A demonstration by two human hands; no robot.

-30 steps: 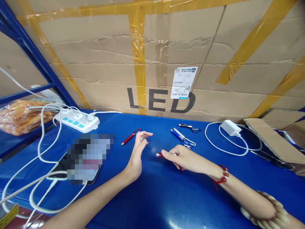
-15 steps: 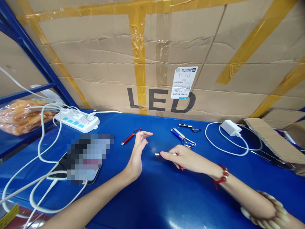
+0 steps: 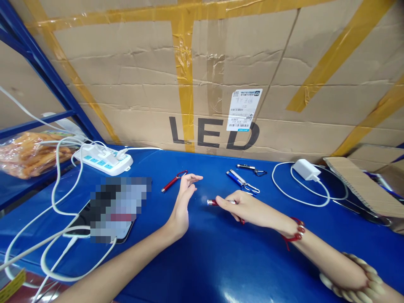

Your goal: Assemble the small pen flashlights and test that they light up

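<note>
My right hand [image 3: 241, 208] is closed around a small red and silver flashlight [image 3: 212, 202], its lit tip pointing left toward my other palm. My left hand [image 3: 183, 206] is raised on edge with its fingers apart and slightly curved, holding nothing. Just behind the left hand lies another red flashlight [image 3: 170, 184] with a red carabiner clip. Beyond my right hand, blue and silver flashlights [image 3: 236, 179] lie side by side with their clips. A black flashlight [image 3: 245, 167] with a black clip rests farther back.
A large cardboard box [image 3: 142, 84] marked LED stands along the back of the blue table [image 3: 195, 261]. At left are a white power strip [image 3: 109, 164], looping white cables and a phone [image 3: 126, 231], partly pixelated. A white charger [image 3: 306, 169] and cardboard piece [image 3: 360, 185] lie right.
My right hand has shifted very slightly to the right with the red flashlight, and its thumb has slid back, baring more of the front end. My left hand has hardly moved.
</note>
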